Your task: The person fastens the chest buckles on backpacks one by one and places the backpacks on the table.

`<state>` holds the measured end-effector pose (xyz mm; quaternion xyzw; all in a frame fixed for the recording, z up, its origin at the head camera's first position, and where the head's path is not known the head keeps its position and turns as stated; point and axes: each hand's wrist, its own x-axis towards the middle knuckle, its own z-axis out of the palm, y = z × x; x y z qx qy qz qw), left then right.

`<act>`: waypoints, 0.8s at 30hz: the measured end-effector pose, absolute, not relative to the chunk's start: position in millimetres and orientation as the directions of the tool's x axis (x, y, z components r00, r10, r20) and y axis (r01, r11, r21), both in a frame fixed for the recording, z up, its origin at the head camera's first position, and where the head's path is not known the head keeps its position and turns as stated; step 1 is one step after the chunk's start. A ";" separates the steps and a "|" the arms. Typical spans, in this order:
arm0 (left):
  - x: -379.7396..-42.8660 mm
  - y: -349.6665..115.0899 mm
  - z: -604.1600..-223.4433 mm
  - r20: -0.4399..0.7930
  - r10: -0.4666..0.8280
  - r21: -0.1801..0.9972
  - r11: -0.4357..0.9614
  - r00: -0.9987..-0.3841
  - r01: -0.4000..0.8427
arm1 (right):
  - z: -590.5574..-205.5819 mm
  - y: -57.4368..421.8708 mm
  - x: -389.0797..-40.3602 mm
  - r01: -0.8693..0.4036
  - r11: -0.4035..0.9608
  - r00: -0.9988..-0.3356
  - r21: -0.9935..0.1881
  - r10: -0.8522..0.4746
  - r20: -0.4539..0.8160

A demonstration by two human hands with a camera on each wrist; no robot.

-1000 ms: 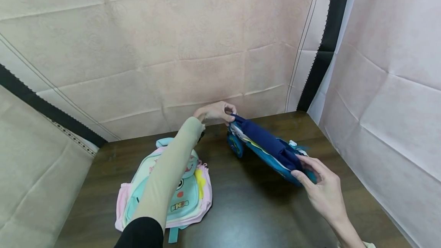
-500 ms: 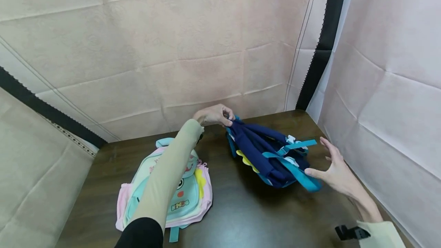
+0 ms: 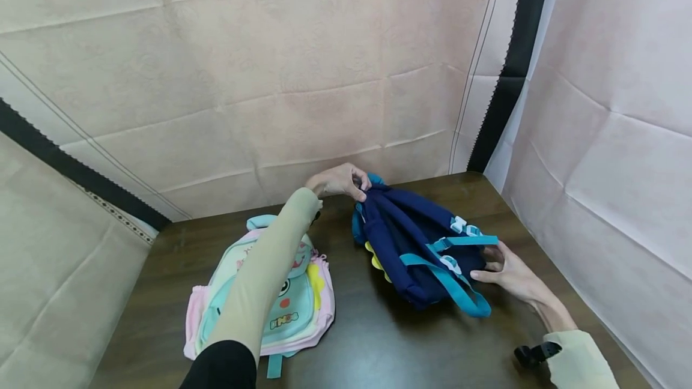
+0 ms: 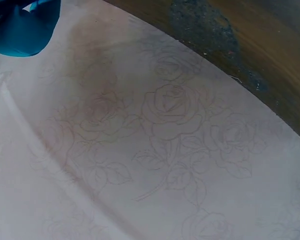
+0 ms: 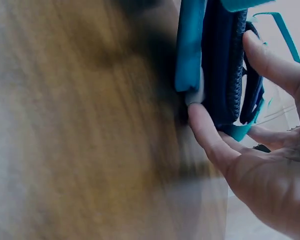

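Note:
A navy blue backpack (image 3: 400, 227) with teal straps and a yellow scalloped edge is held tilted over the table, its strap side facing up in the head view. At its top end my left hand (image 3: 343, 182) pinches the fabric. My right hand (image 3: 513, 275) is at the bottom end, thumb on the strap side and fingers round the other side. In the right wrist view this hand (image 5: 270, 155) spans the bag's lower edge. A teal part of the backpack (image 4: 30, 30) shows in the left wrist view's corner, and the left hand is almost wholly out of that view.
A mint and pink child's backpack (image 3: 289, 308) lies on the brown table (image 3: 378, 353) at the left, partly covered by my left forearm. Pale fabric walls (image 3: 303, 77) close in the table's back and sides.
The navy backpack has turned so its strap side faces up. My right hand let go of the bottom end, moved away to the right, then came back onto it. My left hand stays put.

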<state>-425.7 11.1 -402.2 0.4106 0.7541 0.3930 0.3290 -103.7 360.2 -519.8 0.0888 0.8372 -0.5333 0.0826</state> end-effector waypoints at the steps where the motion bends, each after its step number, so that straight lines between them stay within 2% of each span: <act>1: -424.8 10.5 -403.1 -0.167 0.876 0.859 0.355 -0.453 0.369 | -520.6 358.2 -103.2 0.232 0.406 -0.972 -0.884 0.065 -0.225; 9: -418.0 11.2 -412.9 -0.138 0.859 0.828 0.373 -0.494 0.418 | -524.2 348.0 -101.7 0.244 0.378 -0.969 -0.893 0.142 -0.205; 17: -415.8 5.5 -429.2 -0.260 0.814 0.741 0.513 -0.520 0.433 | -533.6 335.0 -102.1 0.220 0.229 -0.962 -0.948 0.212 -0.172; 24: -410.4 4.6 -443.6 -0.234 0.801 0.736 0.517 -0.552 0.437 | -535.4 327.8 -98.2 0.250 0.256 -0.945 -0.934 0.275 -0.178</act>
